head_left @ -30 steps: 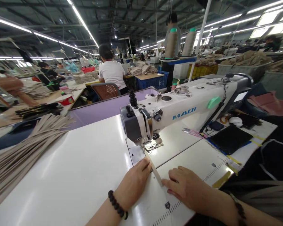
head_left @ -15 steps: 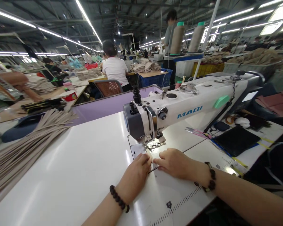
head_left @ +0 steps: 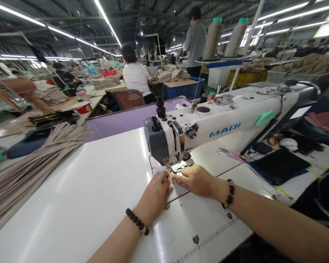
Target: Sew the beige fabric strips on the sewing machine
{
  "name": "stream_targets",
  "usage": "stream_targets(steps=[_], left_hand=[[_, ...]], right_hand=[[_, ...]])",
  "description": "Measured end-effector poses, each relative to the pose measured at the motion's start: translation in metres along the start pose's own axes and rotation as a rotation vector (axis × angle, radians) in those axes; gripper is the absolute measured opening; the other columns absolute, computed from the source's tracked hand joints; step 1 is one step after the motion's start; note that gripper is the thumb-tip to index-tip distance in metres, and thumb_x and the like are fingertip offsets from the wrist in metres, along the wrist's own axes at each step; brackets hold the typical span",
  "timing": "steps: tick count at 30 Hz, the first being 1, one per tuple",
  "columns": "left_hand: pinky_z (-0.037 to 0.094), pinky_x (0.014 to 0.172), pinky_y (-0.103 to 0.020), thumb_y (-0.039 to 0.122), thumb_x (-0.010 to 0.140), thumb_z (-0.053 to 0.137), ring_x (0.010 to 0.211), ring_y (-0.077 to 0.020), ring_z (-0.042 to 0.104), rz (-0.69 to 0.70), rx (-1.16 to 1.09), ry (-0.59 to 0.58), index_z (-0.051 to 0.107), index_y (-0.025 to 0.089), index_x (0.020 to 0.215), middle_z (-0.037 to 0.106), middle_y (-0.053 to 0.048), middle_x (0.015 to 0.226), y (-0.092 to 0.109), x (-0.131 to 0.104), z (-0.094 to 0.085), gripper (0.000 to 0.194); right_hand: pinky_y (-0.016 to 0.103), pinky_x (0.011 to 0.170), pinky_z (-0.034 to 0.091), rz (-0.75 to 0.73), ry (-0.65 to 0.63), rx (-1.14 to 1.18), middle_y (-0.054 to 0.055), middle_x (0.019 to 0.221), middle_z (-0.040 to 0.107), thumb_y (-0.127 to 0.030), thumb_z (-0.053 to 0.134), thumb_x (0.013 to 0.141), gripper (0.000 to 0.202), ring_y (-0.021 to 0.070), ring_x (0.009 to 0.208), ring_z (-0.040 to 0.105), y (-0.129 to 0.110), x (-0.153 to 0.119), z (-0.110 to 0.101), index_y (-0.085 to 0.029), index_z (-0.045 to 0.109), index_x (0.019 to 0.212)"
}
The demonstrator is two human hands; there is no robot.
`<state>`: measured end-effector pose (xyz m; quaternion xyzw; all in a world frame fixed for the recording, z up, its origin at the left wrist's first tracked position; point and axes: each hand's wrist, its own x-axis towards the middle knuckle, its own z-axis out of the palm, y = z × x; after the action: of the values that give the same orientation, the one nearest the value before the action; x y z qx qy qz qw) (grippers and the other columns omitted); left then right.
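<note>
Both hands are close together at the needle end of a white sewing machine (head_left: 230, 117). My left hand (head_left: 155, 191) has its fingers closed and pressed down just in front of the presser foot (head_left: 178, 167). Across from it, my right hand (head_left: 199, 181) is closed too, its index fingertip reaching to the left fingertips. Whatever lies between the fingertips is small, pale and mostly covered, so I cannot make it out. Dark bead bracelets circle both wrists.
Long beige fabric strips (head_left: 38, 166) lie on the left. Pink-handled scissors (head_left: 234, 155) rest behind my right hand, near a black flat pad (head_left: 281, 166). Two thread cones (head_left: 212, 40) stand above the machine. A seated person in white (head_left: 137, 77) works beyond the purple panel (head_left: 120, 117).
Both hands have moved slightly forward and left, closer to the presser foot. The right wrist has shifted left, uncovering more of the printed ruler. The camera view has turned a little.
</note>
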<state>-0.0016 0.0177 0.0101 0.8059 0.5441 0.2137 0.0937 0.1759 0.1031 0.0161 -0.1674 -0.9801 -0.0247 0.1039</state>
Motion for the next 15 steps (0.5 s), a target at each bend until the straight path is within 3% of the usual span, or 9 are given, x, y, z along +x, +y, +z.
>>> stream_targets(steps=[9,15], left_hand=[[0.051,0.085,-0.035,0.005,0.082,0.051,0.092,-0.0200,0.057,0.000,0.046,-0.106,0.062,0.017,0.088,0.060,-0.007,0.101,-0.013,0.013,-0.014,0.018],[0.050,0.086,-0.035,0.006,0.083,0.051,0.094,-0.0210,0.056,0.028,0.055,-0.094,0.063,0.015,0.089,0.060,-0.007,0.100,-0.016,0.014,-0.014,0.017]], right_hand=[[0.030,0.053,0.026,0.057,-0.022,0.003,0.001,0.075,0.064,-0.029,0.049,0.090,0.018,0.0162,0.063,0.055,-0.004,0.001,0.000,-0.020,0.058,0.103],[0.030,0.052,0.027,0.064,0.004,0.008,0.000,0.077,0.064,-0.030,0.052,0.089,0.024,0.0165,0.064,0.056,-0.004,0.000,0.004,-0.021,0.055,0.111]])
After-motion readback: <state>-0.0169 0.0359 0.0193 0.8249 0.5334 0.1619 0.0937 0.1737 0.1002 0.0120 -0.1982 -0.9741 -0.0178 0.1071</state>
